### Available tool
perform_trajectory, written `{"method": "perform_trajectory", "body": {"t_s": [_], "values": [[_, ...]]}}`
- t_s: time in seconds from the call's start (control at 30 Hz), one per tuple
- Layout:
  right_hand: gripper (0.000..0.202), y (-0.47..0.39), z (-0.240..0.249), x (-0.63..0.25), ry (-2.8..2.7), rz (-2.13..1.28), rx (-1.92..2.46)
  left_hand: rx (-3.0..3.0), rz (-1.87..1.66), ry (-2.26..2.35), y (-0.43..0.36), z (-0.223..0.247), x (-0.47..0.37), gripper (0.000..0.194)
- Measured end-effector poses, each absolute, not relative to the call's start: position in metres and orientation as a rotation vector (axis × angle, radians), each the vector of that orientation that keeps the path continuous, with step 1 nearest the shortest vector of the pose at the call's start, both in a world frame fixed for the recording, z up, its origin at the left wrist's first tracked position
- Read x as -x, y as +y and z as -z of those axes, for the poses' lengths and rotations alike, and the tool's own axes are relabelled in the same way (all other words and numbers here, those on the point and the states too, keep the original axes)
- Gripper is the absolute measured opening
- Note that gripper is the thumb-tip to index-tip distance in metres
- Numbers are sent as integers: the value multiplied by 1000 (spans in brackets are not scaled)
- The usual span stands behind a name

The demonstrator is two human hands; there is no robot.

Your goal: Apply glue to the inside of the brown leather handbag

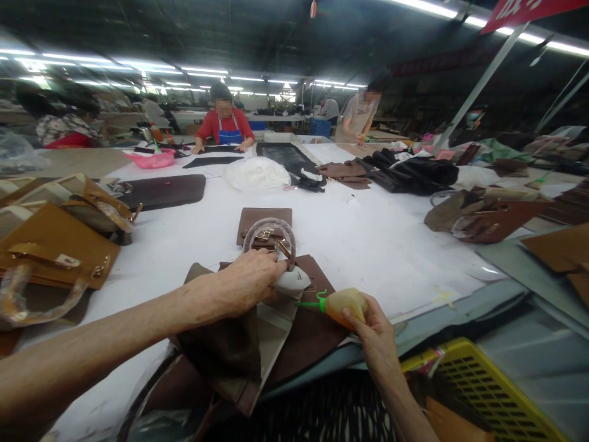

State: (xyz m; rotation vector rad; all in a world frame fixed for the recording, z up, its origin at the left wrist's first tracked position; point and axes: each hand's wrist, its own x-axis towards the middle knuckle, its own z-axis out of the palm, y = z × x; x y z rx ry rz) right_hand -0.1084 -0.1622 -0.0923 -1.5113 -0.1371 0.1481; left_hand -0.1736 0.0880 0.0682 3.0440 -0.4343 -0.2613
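One bottle (344,306) in right hand (378,331)

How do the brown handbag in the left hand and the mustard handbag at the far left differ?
Colour: the brown handbag is dark brown, the mustard handbag yellowish tan. Handling: the left hand holds the brown handbag; no hand touches the mustard handbag. Both have handles in clear wrapping.

Your bare left forearm (133,334) stretches in from the lower left to your bare left hand (251,276), back upward, fingers curled; your bare right hand (378,325) grips, thumb forward.
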Motion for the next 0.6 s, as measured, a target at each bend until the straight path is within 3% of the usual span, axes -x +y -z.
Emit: {"method": "perform_trajectory", "body": {"t_s": [0.6], "values": [[49, -166, 90, 127, -130, -222, 1523, -3044, 306, -470, 84, -72, 176, 28]]}}
